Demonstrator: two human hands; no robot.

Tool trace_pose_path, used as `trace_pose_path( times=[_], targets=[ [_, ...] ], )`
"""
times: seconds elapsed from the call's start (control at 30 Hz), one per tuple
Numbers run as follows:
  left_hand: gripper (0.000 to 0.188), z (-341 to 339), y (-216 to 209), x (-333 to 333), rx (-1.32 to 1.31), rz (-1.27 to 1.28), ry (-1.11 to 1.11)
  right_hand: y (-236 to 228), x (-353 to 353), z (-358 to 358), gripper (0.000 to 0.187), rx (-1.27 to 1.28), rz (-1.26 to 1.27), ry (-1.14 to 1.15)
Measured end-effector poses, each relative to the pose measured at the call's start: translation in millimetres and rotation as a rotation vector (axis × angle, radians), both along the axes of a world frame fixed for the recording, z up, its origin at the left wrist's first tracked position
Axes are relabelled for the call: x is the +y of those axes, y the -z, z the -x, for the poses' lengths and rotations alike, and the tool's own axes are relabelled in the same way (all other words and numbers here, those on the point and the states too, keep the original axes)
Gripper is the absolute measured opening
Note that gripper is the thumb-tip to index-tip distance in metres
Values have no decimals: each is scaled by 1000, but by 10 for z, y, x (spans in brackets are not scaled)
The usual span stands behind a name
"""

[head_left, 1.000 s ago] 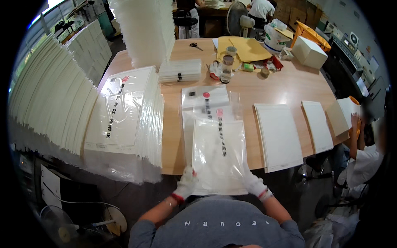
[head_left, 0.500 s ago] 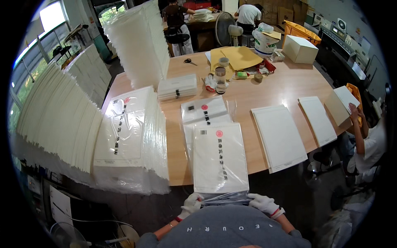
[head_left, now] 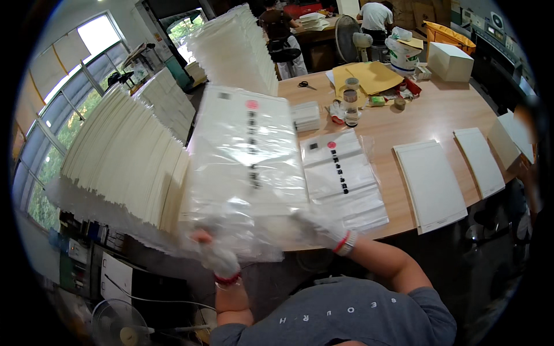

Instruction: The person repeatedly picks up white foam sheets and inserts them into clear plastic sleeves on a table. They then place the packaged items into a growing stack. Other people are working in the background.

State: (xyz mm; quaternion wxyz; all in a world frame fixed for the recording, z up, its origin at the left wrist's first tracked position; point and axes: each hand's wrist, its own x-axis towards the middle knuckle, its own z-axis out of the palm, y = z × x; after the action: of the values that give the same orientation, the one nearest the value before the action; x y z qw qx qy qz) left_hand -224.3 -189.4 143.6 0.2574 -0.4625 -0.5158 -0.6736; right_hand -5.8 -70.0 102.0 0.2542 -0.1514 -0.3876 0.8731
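Observation:
Held up in front of me, toward the left, is a bagged paper packet (head_left: 277,135), white in clear plastic with a red round mark and dark print. My left hand (head_left: 218,254), white-gloved and blurred, grips the loose plastic at its near left edge. My right hand (head_left: 326,229), also gloved, is closed on its near right corner. The packet covers most of the bagged stack on the left of the table. Just right of it, flat printed plastic bags (head_left: 346,184) lie on the wooden table (head_left: 404,130).
Tall stacks of white paper (head_left: 121,167) stand at left, another (head_left: 231,52) behind. Two low paper piles (head_left: 430,184) (head_left: 479,161) lie at right. Scissors (head_left: 307,85), yellow envelopes (head_left: 375,79), a tape roll (head_left: 399,104) and a bucket (head_left: 403,55) are farther back. Other people work around.
Both hands have lifted the packet off the plastic bags and carried it left and forward, above the left stack. The view has turned left.

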Motion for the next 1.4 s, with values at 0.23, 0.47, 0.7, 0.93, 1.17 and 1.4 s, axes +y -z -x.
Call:
trace_pose_path(
  times=[0.23, 0.47, 0.7, 0.93, 1.17, 1.4],
  targets=[
    [34, 1747, 645, -251, -1013, -74, 271, -66, -476, 923, 35, -63, -142, -320],
    [26, 25, 2065, -512, -392, 1384, -143, 834, -515, -258, 37, -424, -124, -166],
    [16, -1727, 1973, 925, 248, 921, 801, 1363, -630, -1546, 36, -609, 235, 321],
    [27, -1899, 2147, 1526, 540, 1234, 649, 1114, -653, -1858, 32, -649, 208, 533],
    [24, -1728, 2033, 1694, 303, 1598, 688, 1176, -221, -1725, 34, -590, 117, 410],
    [10, -1744, 2082, 1709, 169, 1535, 736, 1193, 42, -1666, 37, -571, 89, 364]
  ],
)
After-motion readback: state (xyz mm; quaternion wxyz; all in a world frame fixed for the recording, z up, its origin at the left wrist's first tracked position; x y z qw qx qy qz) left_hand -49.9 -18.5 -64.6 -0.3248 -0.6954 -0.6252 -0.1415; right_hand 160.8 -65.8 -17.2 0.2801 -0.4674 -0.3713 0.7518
